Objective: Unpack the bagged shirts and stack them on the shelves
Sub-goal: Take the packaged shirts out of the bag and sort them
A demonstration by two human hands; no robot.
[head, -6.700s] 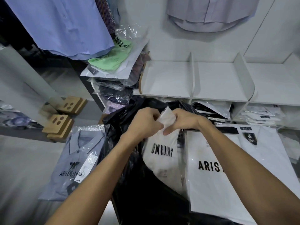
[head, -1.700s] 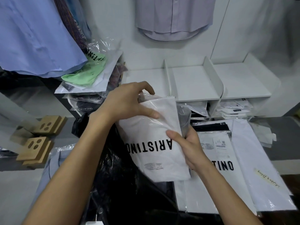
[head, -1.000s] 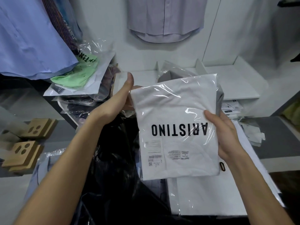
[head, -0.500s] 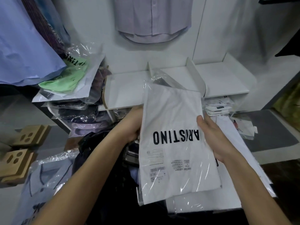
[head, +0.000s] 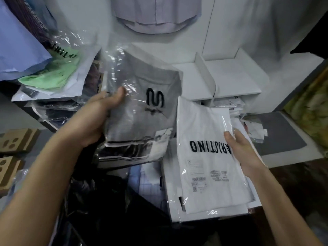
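My left hand (head: 99,118) grips the left edge of a clear-bagged grey shirt (head: 142,114) with a black logo and striped hem, held up in the middle. My right hand (head: 239,150) holds the right edge of a white printed ARISTINO bag (head: 205,157), lowered over a pile of white bagged shirts (head: 170,206). Below both lies the big black plastic sack (head: 110,210). The white shelf (head: 230,80) with upright dividers stands behind, against the wall.
A stack of bagged shirts, a green one (head: 53,75) on top, sits at the left. Blue (head: 16,41) and lilac (head: 156,13) shirts hang above. Cardboard blocks (head: 16,141) lie at far left. Loose bags and tags (head: 252,128) fill the shelf's lower level. A grey mat (head: 280,132) covers the floor.
The one package I held with both hands has split into two: my left hand now lifts the grey bagged shirt to the left, my right lowers the white bag toward the pile.
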